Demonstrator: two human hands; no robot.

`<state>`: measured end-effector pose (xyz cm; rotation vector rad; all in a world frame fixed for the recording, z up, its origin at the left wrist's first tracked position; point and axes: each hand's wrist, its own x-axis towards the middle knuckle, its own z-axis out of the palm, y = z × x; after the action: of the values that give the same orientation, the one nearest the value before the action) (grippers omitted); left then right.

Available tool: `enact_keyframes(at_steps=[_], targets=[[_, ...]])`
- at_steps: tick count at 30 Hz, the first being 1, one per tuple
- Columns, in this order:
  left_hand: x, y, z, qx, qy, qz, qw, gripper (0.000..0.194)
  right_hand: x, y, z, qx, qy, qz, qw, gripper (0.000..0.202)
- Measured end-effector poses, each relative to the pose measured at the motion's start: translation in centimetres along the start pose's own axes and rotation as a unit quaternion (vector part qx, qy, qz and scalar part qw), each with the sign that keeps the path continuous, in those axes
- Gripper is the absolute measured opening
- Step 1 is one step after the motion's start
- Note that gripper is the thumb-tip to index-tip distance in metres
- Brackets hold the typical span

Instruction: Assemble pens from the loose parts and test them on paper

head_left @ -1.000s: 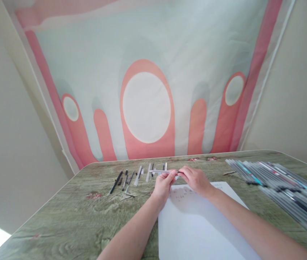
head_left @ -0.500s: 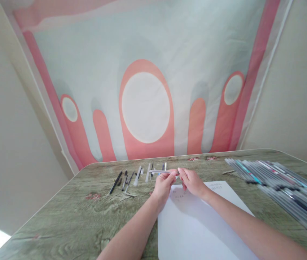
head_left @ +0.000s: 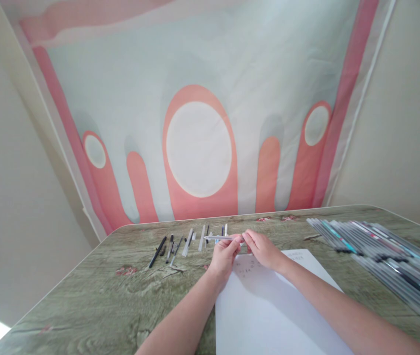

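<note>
A slim pale pen (head_left: 217, 237) lies nearly level between my two hands, its tapered end pointing left. My left hand (head_left: 226, 254) is closed around its middle, thumb on top. At the pen's right end my right hand (head_left: 259, 246) is closed, fingertips pinching that end; they cover what is there. Both hands are just above the far edge of a white paper sheet (head_left: 261, 305), which bears small handwritten marks near its top.
Left of my hands lie several loose pen parts, among them a black pen (head_left: 157, 252) and clear tubes (head_left: 187, 242). Rows of clear-barrelled pens (head_left: 372, 239) cover the table's right side. A wood-patterned table (head_left: 121, 305) runs up to a printed curtain (head_left: 291, 64).
My hands keep hold of the pen at nearly the same spot, with the right fingertips now nearer the left. The whole view has shifted slightly.
</note>
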<state>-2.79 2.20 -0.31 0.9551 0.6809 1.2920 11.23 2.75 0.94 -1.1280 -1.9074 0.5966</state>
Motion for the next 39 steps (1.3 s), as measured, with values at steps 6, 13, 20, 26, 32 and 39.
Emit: enact_keyframes(at_steps=[6, 13, 20, 26, 32, 39], targets=[[0.1, -0.3, 0.0, 0.01, -0.013, 0.003, 1.0, 0.024, 0.2, 0.2, 0.4, 0.129, -0.074, 0.099, 0.984, 0.06], [0.1, -0.3, 0.2, -0.019, 0.016, -0.018, 1.0, 0.026, 0.2, -0.1, -1.5, 0.033, -0.04, 0.012, 0.999, 0.035], [0.1, -0.2, 0.0, 0.006, -0.004, -0.014, 1.0, 0.027, -0.1, -0.1, -0.5, 0.046, -0.05, 0.031, 0.997, 0.043], [0.1, -0.2, 0.0, -0.004, -0.008, -0.009, 1.0, 0.027, 0.5, 0.2, -1.1, 0.191, -0.113, 0.098, 0.97, 0.046], [0.1, -0.2, 0.1, -0.016, 0.013, -0.016, 1.0, 0.029, 0.3, 0.1, -2.2, 0.072, -0.078, 0.0, 0.994, 0.023], [0.1, -0.4, -0.2, 0.004, 0.016, -0.006, 1.0, 0.029, -0.2, 0.2, -1.0, 0.01, -0.043, -0.008, 0.999, 0.022]])
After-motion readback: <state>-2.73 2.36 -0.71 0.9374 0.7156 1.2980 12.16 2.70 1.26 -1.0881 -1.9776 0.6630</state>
